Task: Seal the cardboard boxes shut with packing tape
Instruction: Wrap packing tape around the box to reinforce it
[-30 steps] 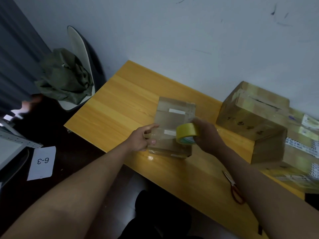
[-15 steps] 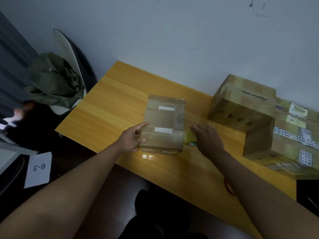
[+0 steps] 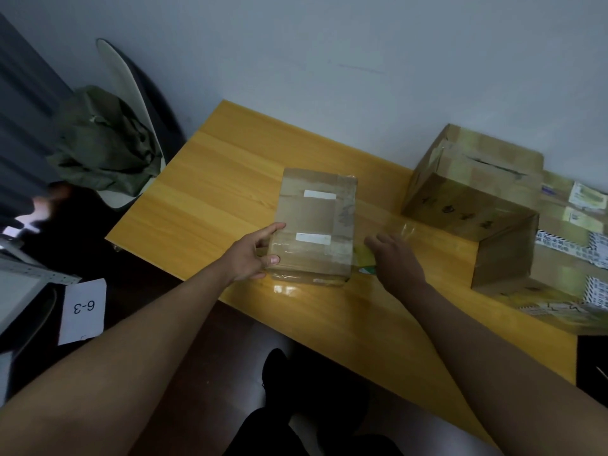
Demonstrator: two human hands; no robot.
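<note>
Small cardboard box at frame centre on table — left hand grips its near-left corner. Right hand curls over yellow tape roll just right of box, fingers hidden — grasp unclear. Risk: strip may lift or wrinkle if not pressed down

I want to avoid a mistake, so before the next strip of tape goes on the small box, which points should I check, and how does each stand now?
1. Small box lies flat on the table: ok.
2. Left hand steadies the box at its left side: ok.
3. Tape roll within reach: ok, beside the box, under the right hand.
4. Right hand's grip on the roll: cannot tell, the roll is mostly hidden.
5. Free tape end ready: cannot tell.
6. Scissors in sight: not ok, none visible.
</note>
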